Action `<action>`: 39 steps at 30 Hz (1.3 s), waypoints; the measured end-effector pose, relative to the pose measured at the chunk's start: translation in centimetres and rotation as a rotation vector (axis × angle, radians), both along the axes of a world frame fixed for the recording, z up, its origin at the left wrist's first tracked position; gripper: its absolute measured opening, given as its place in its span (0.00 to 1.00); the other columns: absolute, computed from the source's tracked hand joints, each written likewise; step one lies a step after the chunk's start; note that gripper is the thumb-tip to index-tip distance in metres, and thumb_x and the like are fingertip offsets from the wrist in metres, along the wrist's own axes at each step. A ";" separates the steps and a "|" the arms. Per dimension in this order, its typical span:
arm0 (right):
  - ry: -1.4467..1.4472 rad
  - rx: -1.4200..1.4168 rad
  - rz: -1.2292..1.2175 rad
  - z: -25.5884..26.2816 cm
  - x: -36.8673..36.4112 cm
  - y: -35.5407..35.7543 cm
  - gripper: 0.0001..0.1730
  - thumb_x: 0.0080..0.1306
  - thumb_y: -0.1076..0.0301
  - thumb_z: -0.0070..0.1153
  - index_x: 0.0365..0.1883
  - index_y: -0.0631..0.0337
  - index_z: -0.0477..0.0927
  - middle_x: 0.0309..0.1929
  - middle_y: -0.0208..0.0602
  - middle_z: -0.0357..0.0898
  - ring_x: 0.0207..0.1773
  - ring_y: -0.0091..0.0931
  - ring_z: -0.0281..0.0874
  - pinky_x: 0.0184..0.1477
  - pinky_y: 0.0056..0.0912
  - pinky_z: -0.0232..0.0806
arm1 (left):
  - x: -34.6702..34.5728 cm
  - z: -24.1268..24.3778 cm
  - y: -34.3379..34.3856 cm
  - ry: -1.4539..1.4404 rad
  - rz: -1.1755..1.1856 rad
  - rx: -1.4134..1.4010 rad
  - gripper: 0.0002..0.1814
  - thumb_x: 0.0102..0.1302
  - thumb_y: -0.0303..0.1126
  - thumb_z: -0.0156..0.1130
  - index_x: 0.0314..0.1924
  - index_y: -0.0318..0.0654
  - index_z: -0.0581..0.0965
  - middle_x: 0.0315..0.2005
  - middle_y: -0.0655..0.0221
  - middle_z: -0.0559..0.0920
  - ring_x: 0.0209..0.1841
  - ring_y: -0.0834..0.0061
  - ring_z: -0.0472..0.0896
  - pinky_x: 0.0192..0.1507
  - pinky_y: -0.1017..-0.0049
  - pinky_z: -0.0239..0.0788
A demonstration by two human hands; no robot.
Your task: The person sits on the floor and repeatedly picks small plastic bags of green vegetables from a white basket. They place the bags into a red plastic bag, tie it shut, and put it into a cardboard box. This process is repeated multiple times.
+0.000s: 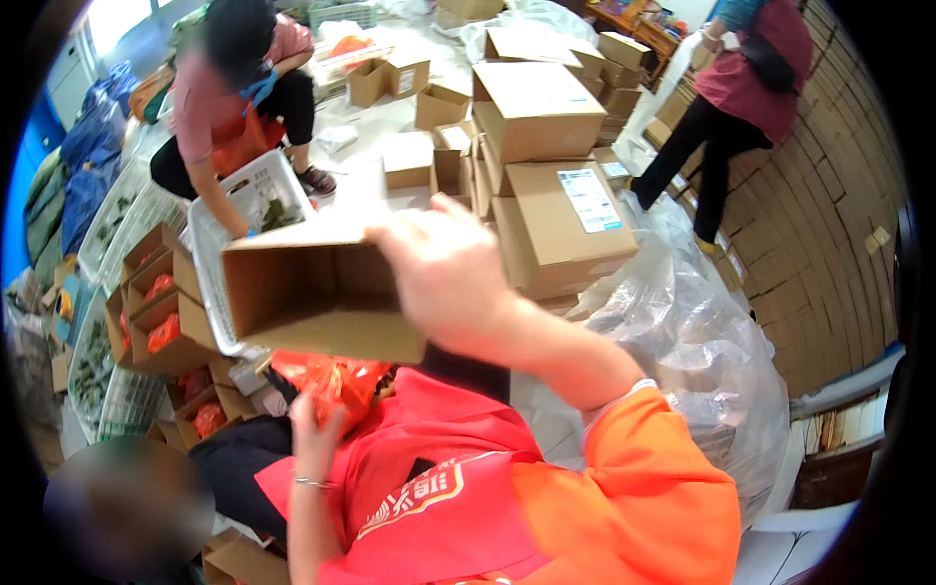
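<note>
My right hand [450, 274] grips the edge of an open cardboard box [329, 333] and holds it up in front of me. The box lies tilted with its mouth towards me, and its visible inside holds nothing. Below it, my left hand [316, 431] has its fingers on a red plastic bag [333, 384] by my lap. The bag looks filled, but its contents are hidden. A red apron [439, 468] covers my front. The held box hides part of a white plastic crate [205, 270] behind it.
Cardboard boxes with red bags [164, 333] stand at the left, near mesh crates of green leaves [91, 365]. A crouching person [212, 110] reaches into the white crate. Labelled cartons [563, 212] are stacked ahead. Clear plastic sheeting [695, 365] lies right; another person [746, 80] stands beyond.
</note>
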State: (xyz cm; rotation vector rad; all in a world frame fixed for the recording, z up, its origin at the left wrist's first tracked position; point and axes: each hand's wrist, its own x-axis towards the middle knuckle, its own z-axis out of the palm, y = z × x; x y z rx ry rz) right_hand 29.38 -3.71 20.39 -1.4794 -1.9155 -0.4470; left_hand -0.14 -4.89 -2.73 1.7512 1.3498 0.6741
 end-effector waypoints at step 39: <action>0.589 -0.928 0.725 -19.4 -2.4 9.6 0.21 0.60 0.60 0.62 0.50 0.57 0.79 0.46 0.43 0.82 0.50 0.39 0.79 0.53 0.39 0.70 | 2.6 16.3 5.5 0.322 -0.447 0.510 0.30 0.54 0.31 0.70 0.57 0.31 0.73 0.55 0.50 0.76 0.55 0.48 0.75 0.58 0.62 0.68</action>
